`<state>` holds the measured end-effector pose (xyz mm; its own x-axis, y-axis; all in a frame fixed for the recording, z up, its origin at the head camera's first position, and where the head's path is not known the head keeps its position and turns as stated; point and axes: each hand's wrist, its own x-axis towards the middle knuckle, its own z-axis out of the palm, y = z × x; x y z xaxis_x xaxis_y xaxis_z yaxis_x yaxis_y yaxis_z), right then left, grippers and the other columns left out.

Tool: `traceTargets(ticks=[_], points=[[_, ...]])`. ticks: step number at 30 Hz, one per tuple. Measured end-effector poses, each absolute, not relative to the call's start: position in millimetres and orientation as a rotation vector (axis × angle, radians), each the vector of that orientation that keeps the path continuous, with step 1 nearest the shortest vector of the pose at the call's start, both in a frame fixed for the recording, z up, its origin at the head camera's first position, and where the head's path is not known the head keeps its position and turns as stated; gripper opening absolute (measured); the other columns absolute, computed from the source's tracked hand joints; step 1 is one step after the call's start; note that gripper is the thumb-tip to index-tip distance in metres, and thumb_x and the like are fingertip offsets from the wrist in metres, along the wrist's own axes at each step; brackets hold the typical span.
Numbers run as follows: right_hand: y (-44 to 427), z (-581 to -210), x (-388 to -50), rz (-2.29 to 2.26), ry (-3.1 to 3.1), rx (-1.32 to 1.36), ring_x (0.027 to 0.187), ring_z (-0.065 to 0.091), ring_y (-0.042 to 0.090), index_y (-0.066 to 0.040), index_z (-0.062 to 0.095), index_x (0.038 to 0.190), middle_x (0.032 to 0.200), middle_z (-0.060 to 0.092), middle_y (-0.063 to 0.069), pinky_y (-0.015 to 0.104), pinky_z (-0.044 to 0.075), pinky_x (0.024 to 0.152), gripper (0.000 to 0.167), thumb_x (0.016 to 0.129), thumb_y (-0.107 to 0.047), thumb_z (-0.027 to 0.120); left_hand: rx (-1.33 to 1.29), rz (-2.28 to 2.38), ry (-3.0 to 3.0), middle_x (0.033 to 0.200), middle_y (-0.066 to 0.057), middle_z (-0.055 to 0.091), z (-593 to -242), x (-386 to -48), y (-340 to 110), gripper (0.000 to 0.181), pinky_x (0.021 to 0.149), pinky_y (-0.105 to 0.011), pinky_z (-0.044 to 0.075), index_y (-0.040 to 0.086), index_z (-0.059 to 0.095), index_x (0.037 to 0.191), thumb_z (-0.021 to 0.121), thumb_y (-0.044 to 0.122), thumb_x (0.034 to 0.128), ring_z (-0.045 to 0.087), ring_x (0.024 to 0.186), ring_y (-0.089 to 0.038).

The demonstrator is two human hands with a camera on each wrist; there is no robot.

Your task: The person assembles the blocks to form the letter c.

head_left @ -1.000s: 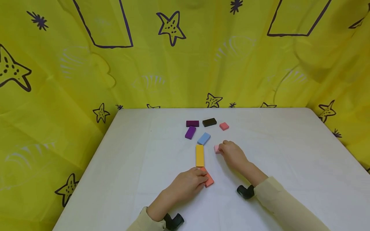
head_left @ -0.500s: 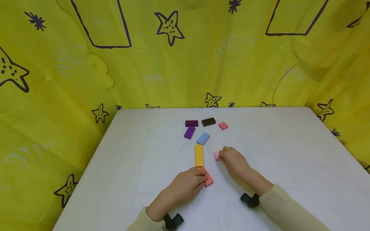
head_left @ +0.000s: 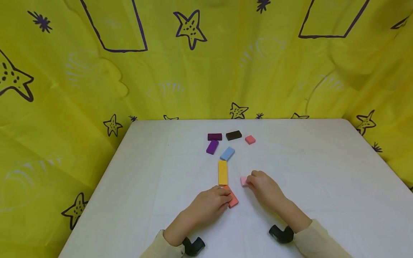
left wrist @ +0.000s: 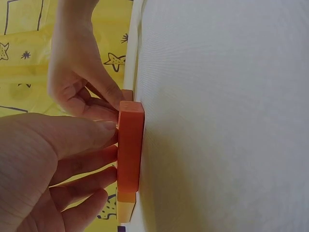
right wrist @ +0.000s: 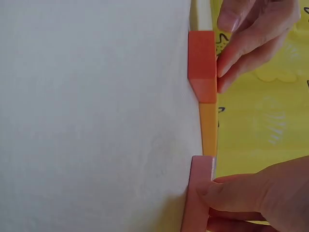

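Observation:
In the head view, an orange block (head_left: 233, 201) lies slanted, its far end against the near end of a yellow block (head_left: 223, 172). My left hand (head_left: 208, 205) rests its fingertips on the orange block's upper face, as the left wrist view also shows. Right of the yellow block, my right hand (head_left: 265, 189) pinches a pink block (head_left: 244, 181) by its right end. In the right wrist view the thumb lies against the side of the pink block (right wrist: 197, 193); its other fingers are partly hidden. A small gap separates the pink block from the yellow and orange ones.
Beyond the yellow block lie a light blue block (head_left: 227, 153), a purple block (head_left: 212, 147), a dark purple block (head_left: 214, 137), a black block (head_left: 233, 135) and a small coral block (head_left: 250, 139). Yellow patterned cloth (head_left: 219, 71) hangs behind the white table (head_left: 155, 172).
My right hand has drawn the pink block nearer to me, along the right side of the yellow block. My left hand stays on the orange block.

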<state>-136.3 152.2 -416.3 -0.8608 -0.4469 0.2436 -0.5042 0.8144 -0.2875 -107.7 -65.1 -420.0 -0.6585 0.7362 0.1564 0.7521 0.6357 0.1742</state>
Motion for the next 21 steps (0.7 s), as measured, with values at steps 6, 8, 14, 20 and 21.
traceTargets(ticks=[6,8,14,20,21], points=[[153.4,-419.2,-127.8,0.510,-2.751,0.806,0.062,0.041,0.011,-0.005,0.065,0.073,0.064,0.040,-0.006,0.021,0.043,0.054,0.011,0.073,0.000,0.075,-1.263,-0.339,-2.754,0.114,0.003,0.061,-421.5,-107.3,-65.0,0.025,0.090,-0.023,0.043,0.013,0.068,0.113,0.060,0.019,0.0897,0.050,0.113,-0.013],[153.4,-419.4,-125.8,0.502,-2.744,0.810,0.062,0.042,0.012,-0.005,0.065,0.073,0.065,0.040,-0.006,0.021,0.043,0.055,0.012,0.072,0.000,0.075,-1.262,-0.339,-2.755,0.114,0.003,0.061,-421.5,-106.9,-64.9,0.025,0.090,-0.023,0.043,0.013,0.068,0.113,0.060,0.019,0.0897,0.050,0.113,-0.013],[153.4,-419.8,-121.2,0.445,-2.758,0.824,0.063,0.043,0.012,-0.006,0.065,0.074,0.067,0.043,-0.005,0.021,0.046,0.056,0.014,0.069,-0.002,0.078,-1.268,-0.343,-2.759,0.115,0.003,0.060,-421.2,-107.4,-65.3,0.026,0.091,-0.023,0.043,0.013,0.067,0.113,0.060,0.019,0.0899,0.049,0.114,-0.013],[153.9,-420.5,-118.5,0.401,-2.768,0.833,0.063,0.043,0.012,-0.006,0.065,0.074,0.067,0.044,-0.004,0.021,0.046,0.057,0.014,0.069,-0.004,0.078,-1.274,-0.349,-2.772,0.116,0.003,0.059,-422.6,-108.4,-65.7,0.026,0.091,-0.024,0.042,0.013,0.067,0.114,0.059,0.018,0.0901,0.048,0.115,-0.014],[154.1,-420.9,-118.4,0.391,-2.764,0.834,0.063,0.044,0.012,-0.006,0.066,0.074,0.067,0.045,-0.004,0.021,0.046,0.057,0.014,0.069,-0.004,0.078,-1.274,-0.351,-2.775,0.116,0.003,0.059,-422.5,-108.3,-65.6,0.026,0.091,-0.024,0.042,0.013,0.067,0.114,0.059,0.018,0.0901,0.048,0.115,-0.014]])
